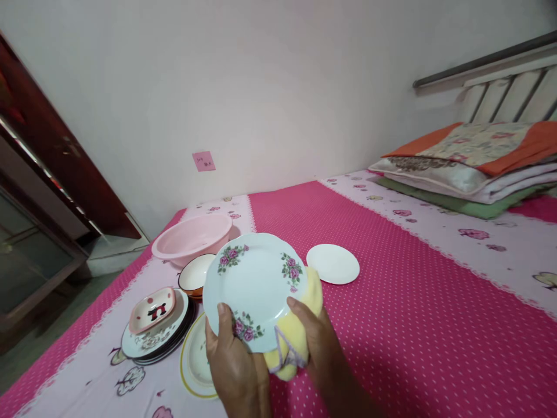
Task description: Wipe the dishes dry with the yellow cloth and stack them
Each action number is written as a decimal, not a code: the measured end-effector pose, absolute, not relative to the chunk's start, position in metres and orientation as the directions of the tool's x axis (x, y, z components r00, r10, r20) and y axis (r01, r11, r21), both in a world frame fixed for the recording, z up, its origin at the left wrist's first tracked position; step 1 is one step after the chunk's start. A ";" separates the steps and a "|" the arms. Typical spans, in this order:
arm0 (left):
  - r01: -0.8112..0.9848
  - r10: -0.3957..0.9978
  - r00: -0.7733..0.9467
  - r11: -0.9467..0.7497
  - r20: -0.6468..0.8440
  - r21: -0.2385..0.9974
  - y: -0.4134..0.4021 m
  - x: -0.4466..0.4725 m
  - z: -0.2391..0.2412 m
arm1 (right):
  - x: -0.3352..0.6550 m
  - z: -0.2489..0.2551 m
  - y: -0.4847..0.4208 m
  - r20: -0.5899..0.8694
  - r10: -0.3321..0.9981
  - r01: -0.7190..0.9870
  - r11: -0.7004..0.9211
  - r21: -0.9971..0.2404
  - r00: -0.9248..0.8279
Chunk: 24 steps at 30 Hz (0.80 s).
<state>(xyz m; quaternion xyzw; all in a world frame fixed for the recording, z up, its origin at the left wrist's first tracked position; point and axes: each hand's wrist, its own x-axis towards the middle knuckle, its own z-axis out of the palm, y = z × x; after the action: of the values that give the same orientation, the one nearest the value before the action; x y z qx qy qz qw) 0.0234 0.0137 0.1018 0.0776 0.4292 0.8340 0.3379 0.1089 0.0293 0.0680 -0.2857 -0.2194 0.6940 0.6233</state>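
A white plate (259,278) with purple flower sprays is held up, tilted toward me, between my two hands. My left hand (237,363) grips its lower left edge, thumb on the face. On the right side, my right hand (315,334) presses a yellow cloth (290,342) with a purple hem against the rim, its thumb over the cloth near the plate's edge. Below and left of the held plate lies a yellow-rimmed plate (196,363), partly hidden by my left hand. A plain white plate (333,264) rests just beyond, to the right.
To the left, a pink cartoon dish (153,310) sits on stacked plates (130,345). Nearby are a bowl (194,273) and a pink basin (191,235). Folded bedding (474,151) lies at the far right on the pink bedsheet (413,302). A wall stands behind.
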 end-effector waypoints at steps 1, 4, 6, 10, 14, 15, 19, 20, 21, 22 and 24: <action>-0.490 0.621 -0.768 -0.410 -0.158 0.769 0.014 0.028 0.101 | 0.103 0.066 0.029 -0.136 0.990 -0.759 -0.123 -0.639 -0.047; -0.522 0.664 -0.729 -0.380 -0.168 0.764 0.016 0.032 0.101 | 0.108 0.063 0.034 -0.125 0.990 -0.745 -0.134 -0.653 -0.069; -0.565 0.728 -0.664 -0.337 -0.172 0.753 0.018 0.025 0.100 | 0.128 0.065 0.042 -0.089 0.991 -0.688 -0.130 -0.714 -0.096; -0.569 0.884 -0.442 -0.145 -0.151 0.810 0.017 -0.002 0.096 | 0.179 0.077 0.052 -0.038 0.977 -0.451 -0.130 -0.883 -0.208; -0.444 0.925 -0.342 -0.005 -0.164 0.896 0.013 -0.023 0.092 | 0.202 0.087 0.049 0.018 0.950 -0.304 -0.082 -0.949 -0.312; -0.428 0.924 -0.351 -0.016 -0.150 0.904 0.012 -0.025 0.092 | 0.202 0.087 0.048 0.027 0.945 -0.305 -0.077 -0.949 -0.325; -0.478 0.874 -0.467 -0.124 -0.132 0.870 0.015 -0.017 0.093 | 0.188 0.084 0.048 0.008 0.945 -0.357 -0.115 -0.927 -0.326; -0.505 0.853 -0.502 -0.157 -0.140 0.849 0.016 -0.014 0.094 | 0.182 0.082 0.048 -0.004 0.946 -0.385 -0.136 -0.913 -0.323; -0.530 0.830 -0.537 -0.195 -0.149 0.825 0.018 -0.010 0.095 | 0.174 0.079 0.048 -0.016 0.950 -0.421 -0.153 -0.894 -0.311; -0.550 0.808 -0.568 -0.232 -0.157 0.802 0.020 -0.006 0.095 | 0.166 0.077 0.047 -0.024 0.959 -0.461 -0.159 -0.873 -0.284; -0.563 0.762 -0.625 -0.289 -0.170 0.774 0.022 0.000 0.094 | 0.147 0.072 0.044 -0.051 0.977 -0.531 -0.155 -0.833 -0.205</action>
<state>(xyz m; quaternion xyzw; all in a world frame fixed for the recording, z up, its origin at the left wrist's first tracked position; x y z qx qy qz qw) 0.0002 0.0221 0.0935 0.1167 0.4261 0.7944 0.4169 0.1468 0.0437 0.0718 -0.3160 -0.3533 0.6911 0.5456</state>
